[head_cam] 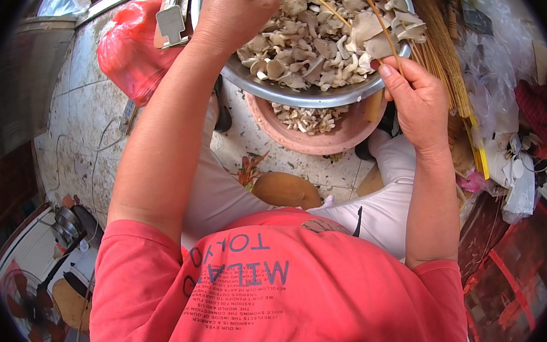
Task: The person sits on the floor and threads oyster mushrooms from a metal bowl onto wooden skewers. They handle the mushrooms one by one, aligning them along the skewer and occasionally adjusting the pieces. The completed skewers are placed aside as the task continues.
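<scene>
A large metal basin (306,102) full of torn oyster mushrooms (314,47) lies before me. My left hand (237,12) reaches over its left side with curled fingers. A pale mushroom piece (289,1) is beside the fingers, but their tips are partly hidden, so I cannot tell if they hold it. At the basin's right rim, my right hand (417,94) pinches a thin bamboo skewer (376,11) between thumb and fingers. Flat mushroom caps (367,31) are close against that skewer. Another thin stick (320,2) slants across the mushrooms.
Under the basin, a pink plastic tub (290,138) contains small mushroom pieces (310,117). A red plastic bag (134,51) rests on the tiled floor at left, near a power strip (128,116). Bundled bamboo skewers (442,51) and clear plastic bags (496,62) crowd the right.
</scene>
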A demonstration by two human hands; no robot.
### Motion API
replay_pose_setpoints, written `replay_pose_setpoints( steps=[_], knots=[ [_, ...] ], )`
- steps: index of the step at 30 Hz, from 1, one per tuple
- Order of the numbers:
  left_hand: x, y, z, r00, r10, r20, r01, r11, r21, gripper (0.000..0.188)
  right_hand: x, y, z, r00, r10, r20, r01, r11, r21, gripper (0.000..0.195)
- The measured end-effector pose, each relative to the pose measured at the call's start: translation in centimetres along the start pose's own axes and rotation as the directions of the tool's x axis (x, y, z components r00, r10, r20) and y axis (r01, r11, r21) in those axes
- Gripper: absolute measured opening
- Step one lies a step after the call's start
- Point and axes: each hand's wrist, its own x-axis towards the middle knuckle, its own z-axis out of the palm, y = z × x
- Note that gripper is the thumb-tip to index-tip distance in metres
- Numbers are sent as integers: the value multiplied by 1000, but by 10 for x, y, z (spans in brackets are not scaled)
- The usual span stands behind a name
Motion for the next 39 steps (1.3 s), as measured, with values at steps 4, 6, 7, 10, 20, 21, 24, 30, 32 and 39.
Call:
replay_pose_setpoints(
  steps=[4, 6, 7, 10, 20, 21, 24, 30, 32, 39],
  knots=[
    [1, -1, 10, 997, -14, 72, 19, 997, -69, 23, -1, -1, 1, 1000, 20, -16, -20, 1000, 12, 20],
    [0, 2, 14, 990, -7, 141, 29, 987, -158, 25, -1, 0, 1, 999, 24, -37, -23, 999, 22, 19],
    [-2, 4, 16, 985, -1, 175, 37, 979, -201, 26, -1, 0, 1, 999, 26, -47, -25, 999, 27, 19],
    [-8, 11, 20, 962, -12, 274, 127, 906, -404, 30, -2, -2, -2, 999, 38, -19, -37, 999, 19, 23],
    [-8, -22, 36, 768, -207, 607, -102, 895, 434, 30, -5, -2, 0, 999, -10, -42, 10, 1000, 11, 20],
    [-13, -20, 41, 730, -243, 638, -122, 873, 473, 31, -5, -3, 0, 999, -8, -43, 9, 1000, 27, 20],
    [-23, -24, 45, 820, -77, 567, -163, 919, 359, 34, -8, -5, 5, 998, -14, -59, 14, 1000, -3, 18],
    [-21, -33, 46, 783, -47, 620, -144, 956, 255, 23, -4, -3, 3, 995, -98, -34, 95, 992, -85, 14],
    [-20, -29, 46, 772, -76, 632, -103, 965, 242, 18, -4, -9, 2, 997, -76, -16, 74, 992, -107, 13],
    [-23, -30, 50, 793, -80, 604, -80, 969, 234, 25, -5, -8, -1, 996, -83, 45, 91, 975, -203, 15]
  ],
)
